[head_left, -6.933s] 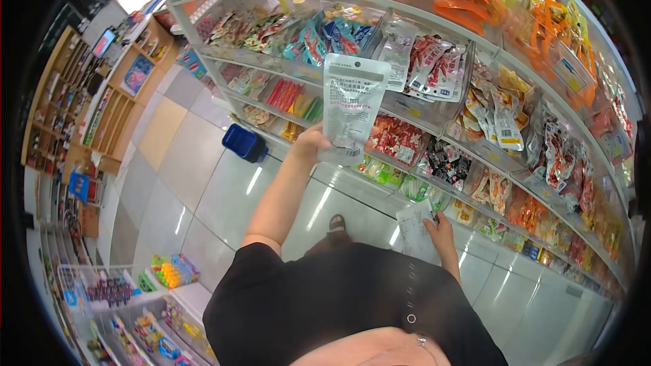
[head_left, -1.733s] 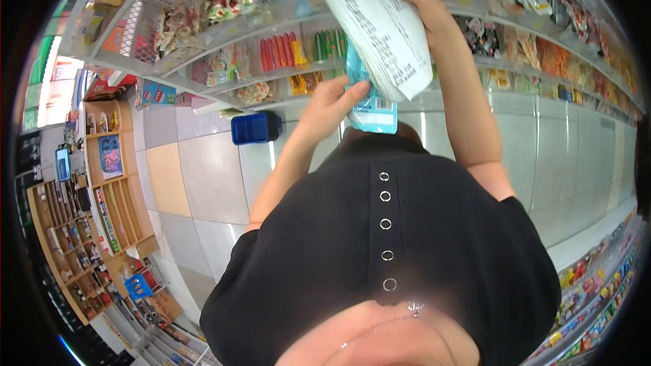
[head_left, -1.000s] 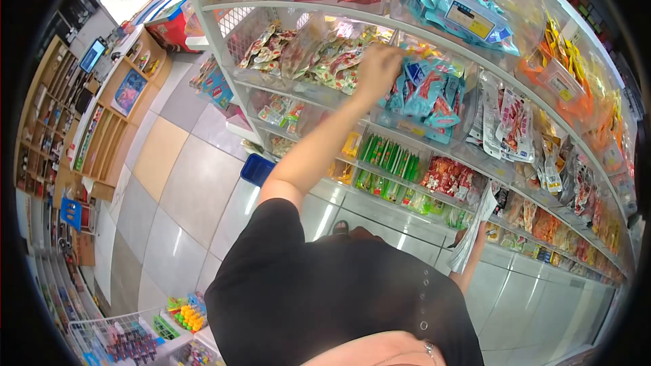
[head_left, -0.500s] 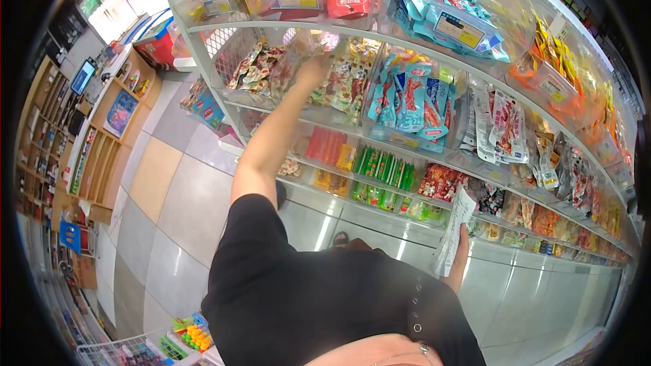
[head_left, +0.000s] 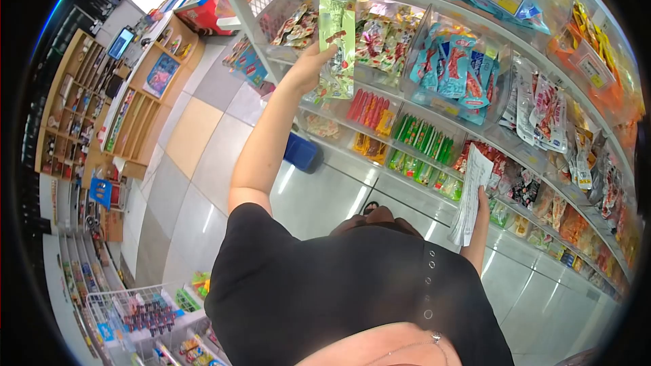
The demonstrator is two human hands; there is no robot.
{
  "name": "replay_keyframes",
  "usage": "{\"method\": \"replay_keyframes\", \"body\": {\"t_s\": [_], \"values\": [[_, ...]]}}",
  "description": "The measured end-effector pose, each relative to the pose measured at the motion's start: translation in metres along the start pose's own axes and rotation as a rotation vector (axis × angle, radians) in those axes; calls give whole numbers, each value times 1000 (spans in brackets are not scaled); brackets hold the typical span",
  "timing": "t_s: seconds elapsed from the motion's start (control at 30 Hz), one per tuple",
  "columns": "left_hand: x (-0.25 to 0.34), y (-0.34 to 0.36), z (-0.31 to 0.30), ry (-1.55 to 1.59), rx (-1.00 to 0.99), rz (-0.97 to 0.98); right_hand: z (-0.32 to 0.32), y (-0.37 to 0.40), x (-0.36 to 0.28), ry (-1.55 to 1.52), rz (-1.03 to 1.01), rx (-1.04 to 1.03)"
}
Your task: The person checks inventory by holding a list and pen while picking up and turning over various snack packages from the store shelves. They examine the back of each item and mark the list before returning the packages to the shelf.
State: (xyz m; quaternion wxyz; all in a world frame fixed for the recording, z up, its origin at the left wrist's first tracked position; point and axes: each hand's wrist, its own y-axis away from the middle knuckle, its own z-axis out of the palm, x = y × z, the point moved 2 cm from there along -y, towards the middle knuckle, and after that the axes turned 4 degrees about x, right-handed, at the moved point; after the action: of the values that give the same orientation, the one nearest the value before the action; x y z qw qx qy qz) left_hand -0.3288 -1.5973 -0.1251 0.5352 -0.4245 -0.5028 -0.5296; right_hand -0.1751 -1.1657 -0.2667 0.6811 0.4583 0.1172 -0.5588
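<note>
My left hand (head_left: 314,66) grips a long light-green snack packet (head_left: 337,41) by its left edge and holds it upright in front of the shelf bins. Behind the packet, a clear bin holds red, white and green snack packets (head_left: 383,37). To its left sit more small packets (head_left: 296,26). On the other side, my right hand (head_left: 483,207) holds a sheaf of white papers (head_left: 471,196) with print on them, low beside the shelves. Most of the right hand's fingers are hidden behind the papers.
A curved white snack rack (head_left: 400,98) spans the front and right, with blue packets (head_left: 454,71) and green sticks (head_left: 424,137). A blue bin (head_left: 300,152) stands on the tiled floor. Left are a wooden counter (head_left: 146,105) and a blue stool (head_left: 101,192); a wire basket (head_left: 129,312) is behind.
My left hand has come out of the shelf bin and now holds up the green packet. The view has shifted, so the rack sits higher and further right. The papers stay in my right hand.
</note>
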Motion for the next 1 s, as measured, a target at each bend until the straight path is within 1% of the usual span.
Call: {"method": "replay_keyframes", "body": {"t_s": [0.03,0.07,0.17,0.3,0.33,0.47,0.57,0.6,0.7,0.83,1.0], "values": [[-1,8,1,-8,17,5,-1,-2,2,-24,22,-14],[-5,16,-1,1,-22,27,-1,-5,4,-49,42,-30],[-22,36,-7,-29,-28,156,3,-11,9,-84,86,-62],[-26,73,0,-68,-39,181,1,-14,15,-89,130,-67],[-26,80,2,-135,-39,229,4,-13,15,-88,128,-66],[-28,100,6,89,-7,160,0,-15,16,-54,156,-76],[-14,114,11,187,18,145,1,-15,15,-17,180,-88],[-15,113,8,180,59,161,3,-14,15,-33,193,-103],[-16,116,5,196,112,130,6,-14,16,-55,207,-123],[-17,120,6,262,112,100,3,-17,16,-55,209,-134],[-14,123,10,243,116,112,-3,-22,15,-27,205,-184]]}}
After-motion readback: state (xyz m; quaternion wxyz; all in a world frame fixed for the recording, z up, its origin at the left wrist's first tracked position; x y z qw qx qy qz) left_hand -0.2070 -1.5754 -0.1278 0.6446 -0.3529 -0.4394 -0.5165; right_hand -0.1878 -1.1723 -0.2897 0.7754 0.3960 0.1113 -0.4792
